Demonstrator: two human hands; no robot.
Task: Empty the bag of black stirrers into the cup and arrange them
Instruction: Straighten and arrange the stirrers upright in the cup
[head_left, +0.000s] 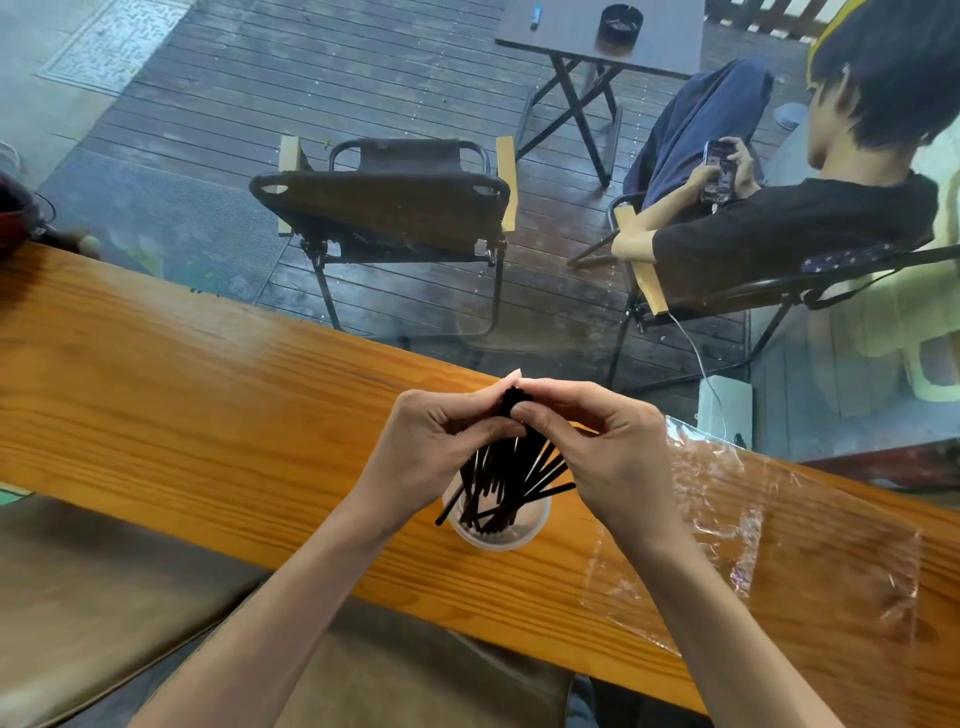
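Black thin plastic stirrers (511, 475) stand bunched in the translucent round plastic cup (496, 522), long axes leaning up and away to where the left hand (441, 441) and right hand (597, 447) both pinch their tops. Emptied, the crinkled clear plastic bag (753, 530) lies just right on the varnished wooden counter (208, 395), beside a window.

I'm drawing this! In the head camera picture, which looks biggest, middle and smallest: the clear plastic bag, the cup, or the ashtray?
1. Clear plastic bag, biggest.
2. Cup, partly hidden by stirrers.
3. Ashtray, smallest, but it sits far from the camera, so its rank against the cup is unsure.
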